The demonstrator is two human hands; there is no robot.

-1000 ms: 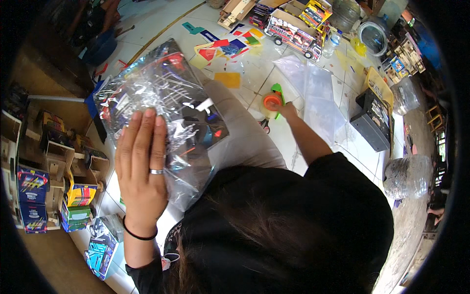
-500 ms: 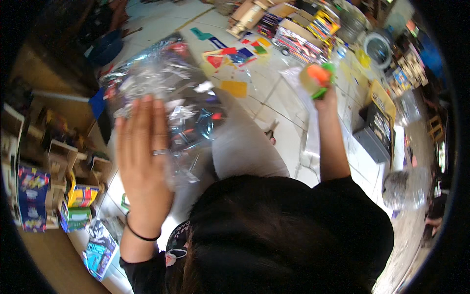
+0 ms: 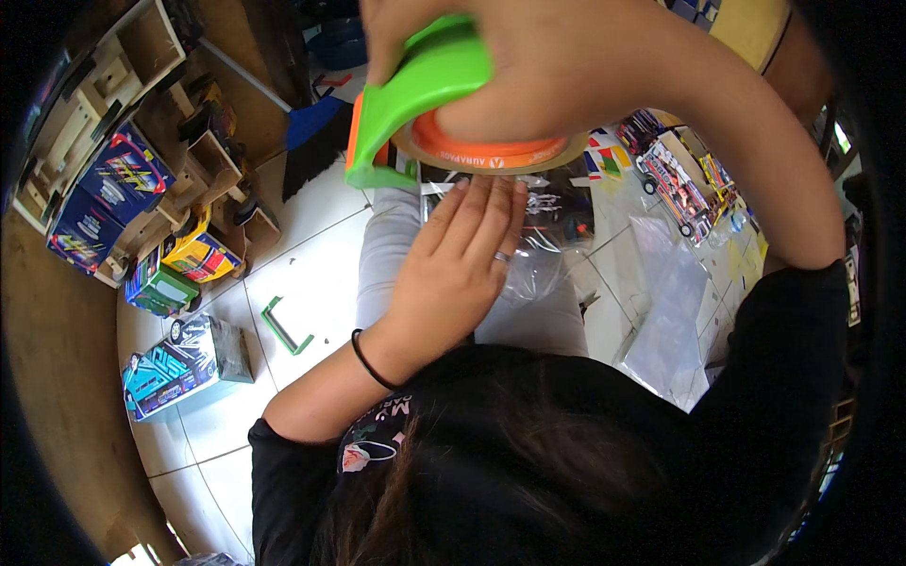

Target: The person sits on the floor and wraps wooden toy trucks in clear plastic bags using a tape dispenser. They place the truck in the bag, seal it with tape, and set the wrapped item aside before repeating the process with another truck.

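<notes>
My right hand [image 3: 585, 71] grips a green tape dispenser [image 3: 415, 90] that carries a roll of tape with an orange core. The dispenser is held up close to the view, above and just beyond my left hand [image 3: 458, 250]. That left hand lies flat, its fingers stretched out, on a package in clear plastic [image 3: 552, 226] resting across my lap. Dark and coloured parts show through the plastic. The dispenser and right hand cover the package's far side, and whether the tape touches it I cannot tell.
At the left, wooden toy trucks [image 3: 212, 170] stand stacked beside a blue broom [image 3: 321, 123]. A wrapped blue toy truck [image 3: 184, 368] and a green bracket-shaped piece [image 3: 283, 328] lie on the tiles. Clear plastic sheets [image 3: 665, 307] and another toy truck [image 3: 675, 184] are at the right.
My right hand has brought the tape dispenser from the far right over the package. The left hand still lies on the package, now nearer the middle of the view, which has turned left.
</notes>
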